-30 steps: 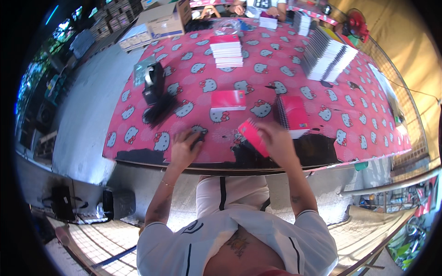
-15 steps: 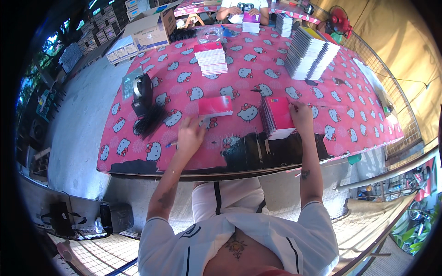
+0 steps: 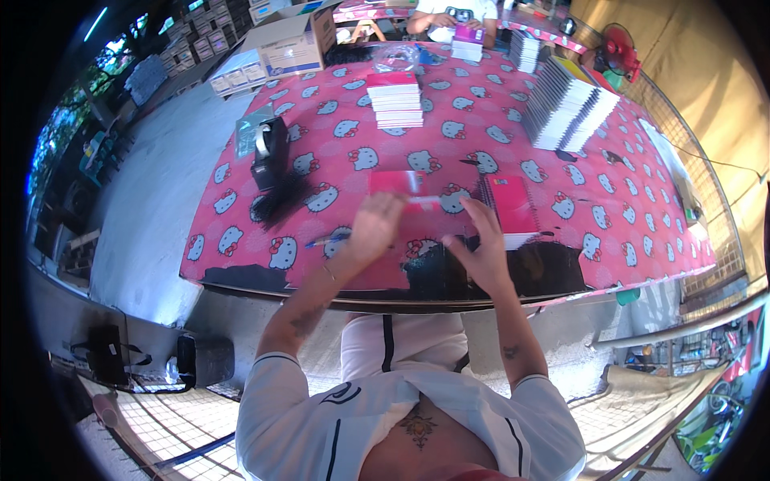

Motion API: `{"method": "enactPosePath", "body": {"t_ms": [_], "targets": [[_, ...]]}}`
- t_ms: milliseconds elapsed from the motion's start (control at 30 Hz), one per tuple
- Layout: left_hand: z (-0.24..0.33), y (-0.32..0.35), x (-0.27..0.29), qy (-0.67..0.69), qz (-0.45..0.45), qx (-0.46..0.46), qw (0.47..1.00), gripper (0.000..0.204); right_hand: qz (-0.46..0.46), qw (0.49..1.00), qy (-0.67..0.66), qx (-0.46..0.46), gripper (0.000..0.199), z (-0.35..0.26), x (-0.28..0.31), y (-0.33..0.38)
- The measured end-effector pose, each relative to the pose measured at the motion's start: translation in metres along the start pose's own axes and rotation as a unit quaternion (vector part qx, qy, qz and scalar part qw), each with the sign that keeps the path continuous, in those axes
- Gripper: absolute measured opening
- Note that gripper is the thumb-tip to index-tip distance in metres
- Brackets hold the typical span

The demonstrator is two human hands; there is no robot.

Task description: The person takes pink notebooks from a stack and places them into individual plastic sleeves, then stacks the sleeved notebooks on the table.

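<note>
Blurred by motion, a thin pink notebook (image 3: pixel 427 205) extends from my left hand (image 3: pixel 380 226), whose fingers are closed at its edge. Just beyond it on the table lies another pink notebook (image 3: pixel 395 181), partly covered by my left fingers. My right hand (image 3: pixel 483 247) is open, thumb and fingers spread, facing the blurred notebook and holding nothing. Beside its fingertips, on the right, stands a short stack of spiral-bound notebooks (image 3: pixel 513 202) with pink covers.
A pink patterned cloth (image 3: pixel 365 159) covers the table. Farther back are a pile of red-topped notebooks (image 3: pixel 395 103), a tall spiral-notebook stack (image 3: pixel 561 108) and a cardboard box (image 3: pixel 293 50). At left lie a black brush (image 3: pixel 281 199) and a pen (image 3: pixel 325 240). Someone sits opposite.
My right hand has left the spiral-notebook stack, moved left and opened. My left hand has moved up and right, now with a notebook. The whole view has shifted slightly.
</note>
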State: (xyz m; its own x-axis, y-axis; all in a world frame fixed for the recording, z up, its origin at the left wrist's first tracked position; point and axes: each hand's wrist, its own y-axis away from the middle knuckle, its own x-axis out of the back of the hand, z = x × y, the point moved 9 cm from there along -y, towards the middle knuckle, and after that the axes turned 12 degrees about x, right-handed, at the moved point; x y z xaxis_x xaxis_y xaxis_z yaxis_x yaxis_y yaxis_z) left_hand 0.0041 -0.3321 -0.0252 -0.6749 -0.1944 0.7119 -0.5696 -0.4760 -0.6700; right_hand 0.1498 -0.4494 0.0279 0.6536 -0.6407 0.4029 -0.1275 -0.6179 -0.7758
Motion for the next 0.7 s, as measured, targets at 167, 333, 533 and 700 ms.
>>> {"method": "enactPosePath", "body": {"t_ms": [167,333,533,700], "targets": [[0.010,0.021,0.011,0.086,-0.042,0.033,0.995,0.025,-0.086,0.975,-0.160,-0.131,0.047,0.074,-0.076,0.078],[-0.207,0.064,0.041,-0.314,-0.064,0.317,0.893,0.028,-0.039,0.946,-0.235,-0.218,0.034,0.078,-0.074,0.078],[-0.181,0.069,0.071,-0.230,0.104,0.215,0.944,0.018,-0.118,0.928,-0.296,-0.194,0.030,0.088,-0.091,0.082],[-0.112,0.045,0.069,-0.094,0.029,0.200,0.975,0.020,-0.155,0.922,-0.285,-0.213,0.032,0.086,-0.093,0.085]]}}
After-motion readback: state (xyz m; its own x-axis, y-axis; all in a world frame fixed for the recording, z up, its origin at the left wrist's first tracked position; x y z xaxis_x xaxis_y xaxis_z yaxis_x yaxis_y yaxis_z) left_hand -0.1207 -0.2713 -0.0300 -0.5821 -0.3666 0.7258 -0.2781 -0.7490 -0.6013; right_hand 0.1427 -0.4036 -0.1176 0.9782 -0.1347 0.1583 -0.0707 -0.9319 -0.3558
